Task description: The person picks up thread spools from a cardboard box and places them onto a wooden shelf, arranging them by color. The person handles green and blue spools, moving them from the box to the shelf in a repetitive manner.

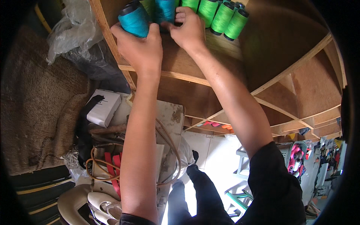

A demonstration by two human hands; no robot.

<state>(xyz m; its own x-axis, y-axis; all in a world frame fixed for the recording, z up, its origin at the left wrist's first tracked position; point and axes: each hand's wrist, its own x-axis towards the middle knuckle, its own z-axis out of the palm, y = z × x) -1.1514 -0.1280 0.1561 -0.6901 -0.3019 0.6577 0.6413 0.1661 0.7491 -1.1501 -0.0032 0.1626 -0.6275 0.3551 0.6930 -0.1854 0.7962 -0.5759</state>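
Note:
My left hand [139, 50] is wrapped round a teal thread spool [134, 20] with a black top, tilted at the left front of a wooden shelf compartment. Just to its right stands a second teal thread spool [165, 10], its top cut off by the picture's edge. My right hand [189, 30] is closed at that spool's lower right side, the thumb across its base and the fingers curled. Bright green thread spools [222, 18] stand in rows right of my right hand. Another green spool [148, 6] shows partly between the two teal ones.
Below and right, more wooden compartments [279, 90] spread out; one low compartment holds pink and orange spools [215, 124]. Clear plastic bags [77, 30] and burlap [41, 97] hang at left. Beneath my arms, a worn table [170, 112] carries a white box [104, 107], cords and beige shoes [101, 204].

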